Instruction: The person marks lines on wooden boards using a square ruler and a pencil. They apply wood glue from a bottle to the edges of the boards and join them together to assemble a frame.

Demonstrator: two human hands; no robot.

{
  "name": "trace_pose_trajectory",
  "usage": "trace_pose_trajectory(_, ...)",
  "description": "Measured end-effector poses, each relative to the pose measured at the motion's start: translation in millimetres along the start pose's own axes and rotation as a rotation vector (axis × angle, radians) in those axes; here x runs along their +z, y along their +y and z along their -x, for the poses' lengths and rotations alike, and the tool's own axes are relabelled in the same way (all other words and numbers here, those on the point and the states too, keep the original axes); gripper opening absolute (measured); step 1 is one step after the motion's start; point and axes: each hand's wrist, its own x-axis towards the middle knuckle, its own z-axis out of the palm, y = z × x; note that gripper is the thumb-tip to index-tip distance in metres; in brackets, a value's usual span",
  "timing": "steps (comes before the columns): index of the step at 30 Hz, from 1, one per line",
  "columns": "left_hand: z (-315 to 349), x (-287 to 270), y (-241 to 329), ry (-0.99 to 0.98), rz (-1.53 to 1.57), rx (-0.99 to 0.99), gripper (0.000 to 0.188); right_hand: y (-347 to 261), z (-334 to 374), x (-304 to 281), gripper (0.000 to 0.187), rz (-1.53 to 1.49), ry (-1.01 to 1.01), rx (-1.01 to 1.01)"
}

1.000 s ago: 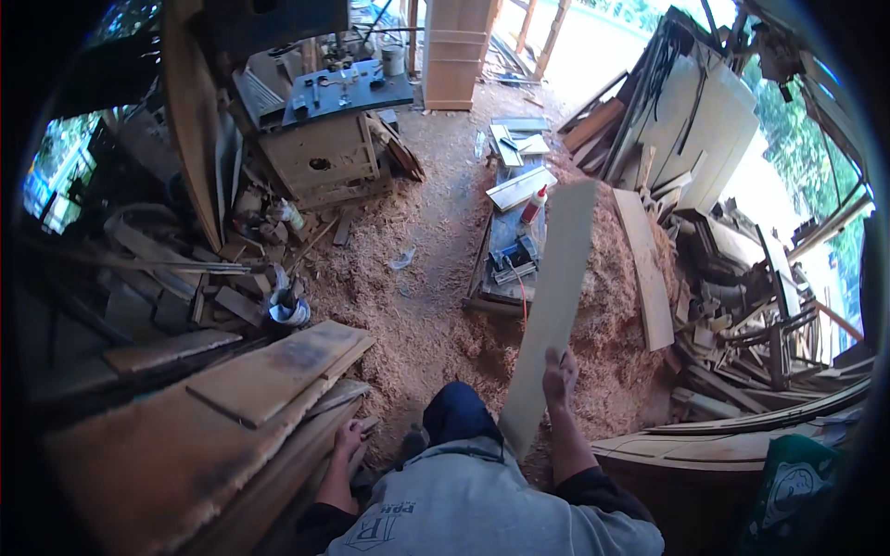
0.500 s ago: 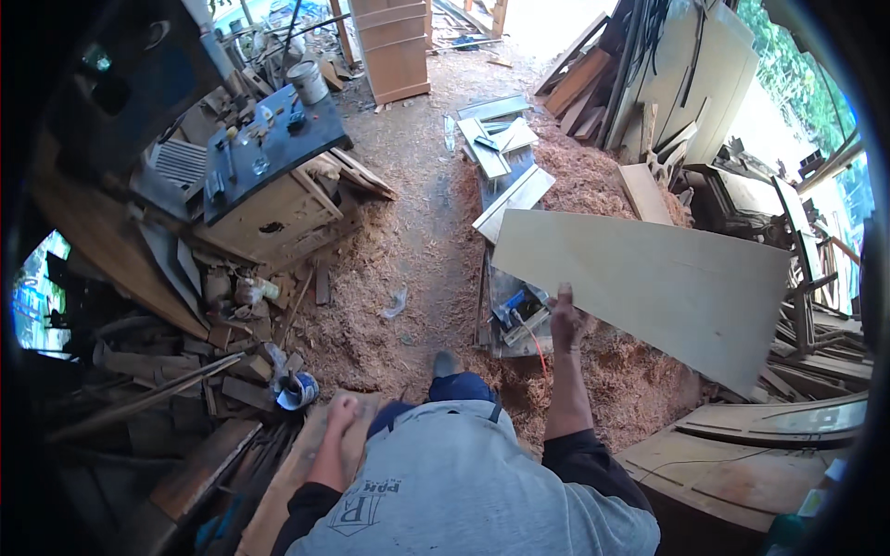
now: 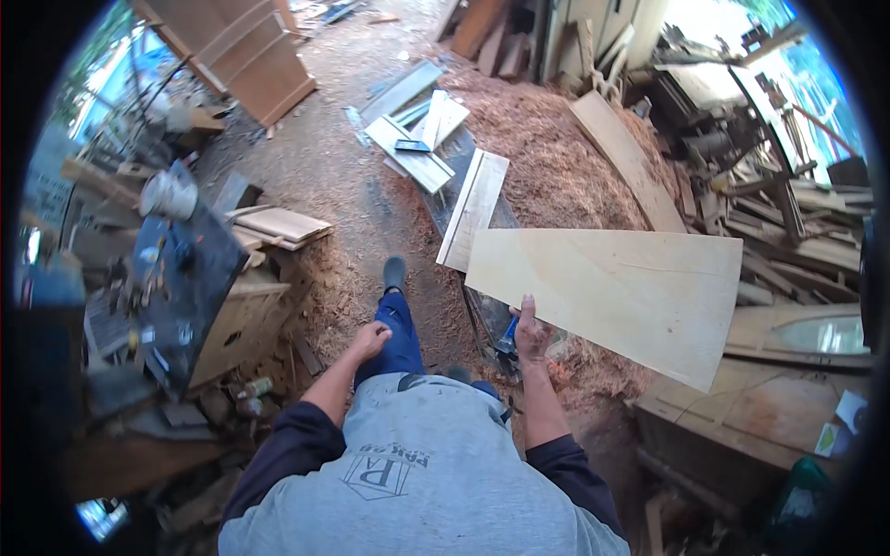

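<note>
A thin, pale plywood panel (image 3: 612, 292) stretches out to my right. My right hand (image 3: 531, 335) grips its near edge toward the left end, thumb on top and the other fingers out of sight beneath. Above my left leg, my left hand (image 3: 374, 340) is loosely curled, and nothing shows in it. A narrow board with a dark groove (image 3: 475, 208) lies just beyond the panel's left end, on a dark low bench (image 3: 496, 215). Partly hidden under the panel beside my right hand is a blue object (image 3: 508, 335) whose kind I cannot make out.
Reddish wood shavings (image 3: 528, 139) heap beside the bench, where more white boards (image 3: 408, 153) lie. A dark-topped workbench (image 3: 190, 278) with a white bucket (image 3: 169, 195) stands left. Carved door panels (image 3: 769, 398) lie at the right; a brown cabinet (image 3: 232, 46) stands far left.
I have stepped forward and turned, so the bench and door panels sit differently in view. My left hand has swung forward from beside my hip. The panel stays in my right hand.
</note>
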Motion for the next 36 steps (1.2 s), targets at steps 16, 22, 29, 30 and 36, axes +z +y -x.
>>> trace_pose_trajectory(16,-284,-115,152,-0.373,-0.485,0.363,0.029,7,-73,172,0.032,0.200,0.151,0.209)
trace_pose_trajectory(22,-284,-107,140,-0.447,-0.518,0.293,0.032,-1,-74,187,0.032,0.165,0.220,0.155)
trace_pose_trajectory(29,-256,-81,116,-0.480,-0.453,0.287,0.031,7,-62,183,0.025,0.370,0.123,0.099)
trace_pose_trajectory(30,-254,-77,112,-0.481,-0.449,0.294,0.032,8,-59,183,0.022,0.475,0.141,0.030)
trace_pose_trajectory(36,-264,-49,110,-0.368,-0.405,0.410,0.043,10,-42,182,0.027,1.288,0.125,-0.672)
